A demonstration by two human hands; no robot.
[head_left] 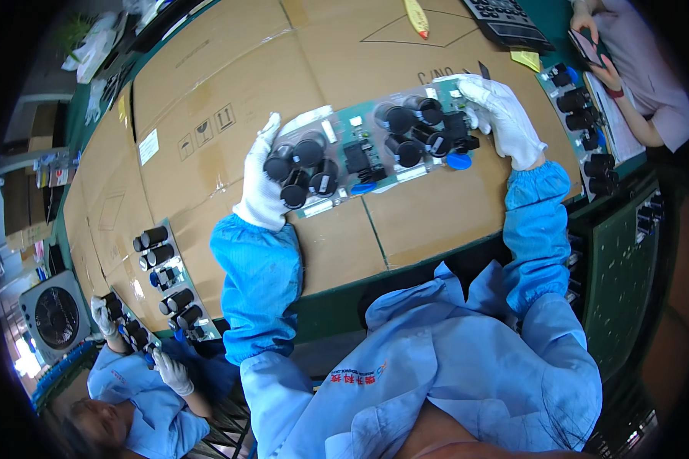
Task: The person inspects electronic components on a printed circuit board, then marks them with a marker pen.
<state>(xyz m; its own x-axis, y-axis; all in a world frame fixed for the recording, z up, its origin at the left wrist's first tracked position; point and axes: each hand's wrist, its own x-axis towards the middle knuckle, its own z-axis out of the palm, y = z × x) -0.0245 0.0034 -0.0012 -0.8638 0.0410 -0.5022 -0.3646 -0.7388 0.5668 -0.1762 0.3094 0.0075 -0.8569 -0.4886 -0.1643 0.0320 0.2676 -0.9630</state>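
Between my two white-gloved hands is a long green circuit board (337,131), held up over the cardboard-covered table and slightly tilted, its right end farther from me. Black cylindrical capacitors (400,119) stand on it in two groups, with blue round parts along its near edge. My left hand (262,180) grips the board's left end, fingers behind it and the thumb side at the edge. The right end sits in my right hand (499,115), its fingers curled over the far corner. Blue sleeve covers (259,268) reach up both forearms.
Flattened cardboard (199,145) covers the table. Another capacitor board (177,279) lies at the left edge, and one more (582,126) at the right. A yellow-handled tool (417,18) and a calculator (507,21) lie at the far side. Co-workers sit left and right; the left one handles a board (134,329).
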